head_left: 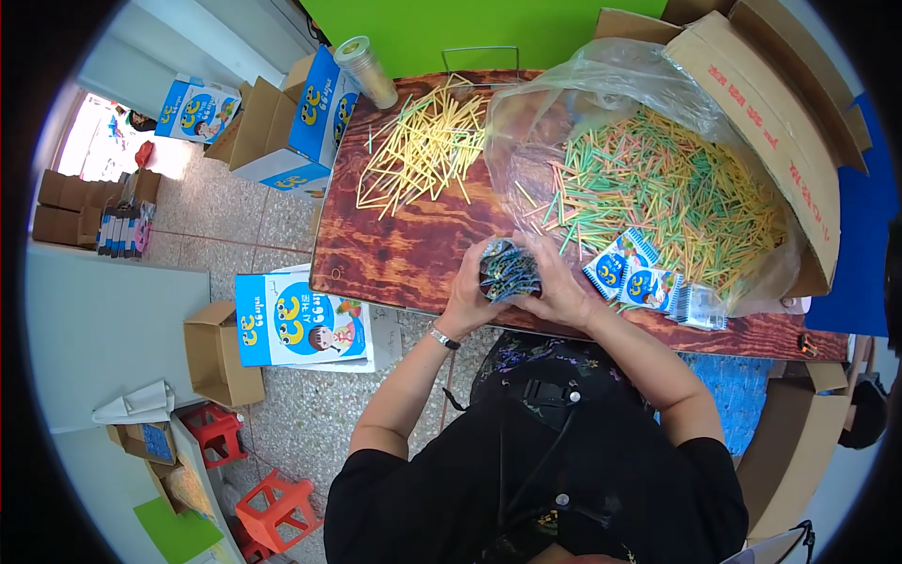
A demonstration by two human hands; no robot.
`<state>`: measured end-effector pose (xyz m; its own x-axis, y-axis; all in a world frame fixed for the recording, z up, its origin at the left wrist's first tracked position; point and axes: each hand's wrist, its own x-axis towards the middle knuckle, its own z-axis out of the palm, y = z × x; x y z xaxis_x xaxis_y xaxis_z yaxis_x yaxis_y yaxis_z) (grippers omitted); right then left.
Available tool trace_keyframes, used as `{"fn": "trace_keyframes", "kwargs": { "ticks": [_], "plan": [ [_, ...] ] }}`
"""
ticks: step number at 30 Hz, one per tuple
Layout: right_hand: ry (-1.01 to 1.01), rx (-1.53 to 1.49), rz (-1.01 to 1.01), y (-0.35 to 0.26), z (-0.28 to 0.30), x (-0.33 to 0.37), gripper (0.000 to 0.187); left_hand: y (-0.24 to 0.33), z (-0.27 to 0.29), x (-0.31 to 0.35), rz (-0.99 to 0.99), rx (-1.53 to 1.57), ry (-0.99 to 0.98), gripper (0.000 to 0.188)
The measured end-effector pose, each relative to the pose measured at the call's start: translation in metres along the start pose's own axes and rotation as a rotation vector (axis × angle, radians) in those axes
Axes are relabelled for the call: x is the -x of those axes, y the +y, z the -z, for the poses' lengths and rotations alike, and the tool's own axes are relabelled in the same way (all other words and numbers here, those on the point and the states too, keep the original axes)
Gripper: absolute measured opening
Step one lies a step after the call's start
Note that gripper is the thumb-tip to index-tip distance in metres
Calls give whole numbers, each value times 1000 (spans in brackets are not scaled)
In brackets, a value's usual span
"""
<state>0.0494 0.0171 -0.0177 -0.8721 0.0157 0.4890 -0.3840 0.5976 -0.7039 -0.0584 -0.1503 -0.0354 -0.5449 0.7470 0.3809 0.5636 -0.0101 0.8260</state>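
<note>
Between my left hand (469, 289) and my right hand (560, 291) is a bundle of small shiny packets (508, 270), dark blue and greenish, seen edge-on over the table's near edge. Both hands are closed round it, one from each side. Just right of my right hand lie several blue and white packets (650, 285). They rest against a big heap of short green, pink and yellow sticks (676, 202) spread on a clear plastic bag (526, 169). Farther off to the left, a loose pile of yellow sticks (423, 150) lies on the reddish-brown wooden table (395, 258).
A clear cylindrical jar (366, 72) stands at the table's far left corner. An open cardboard box (766, 122) lies on its side at the right, the bag coming out of it. Blue and white cartons (305, 320) stand left of the table. Red stools (277, 510) are at the lower left.
</note>
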Motion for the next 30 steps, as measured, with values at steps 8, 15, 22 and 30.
{"fn": "trace_keyframes", "kwargs": {
  "ticks": [8,15,22,30],
  "plan": [
    [-56,41,-63,27,7,16,109,-6,-11,-13,-66,-94,-192,89],
    [246,152,49,-37,39,31,117,20,-12,-3,66,189,-211,82],
    [547,151,-366,-117,111,171,103,129,-125,-52,-234,95,-926,97],
    [1163,260,-793,-193,110,362,94,244,-280,-10,-681,27,-1244,103]
  ]
}}
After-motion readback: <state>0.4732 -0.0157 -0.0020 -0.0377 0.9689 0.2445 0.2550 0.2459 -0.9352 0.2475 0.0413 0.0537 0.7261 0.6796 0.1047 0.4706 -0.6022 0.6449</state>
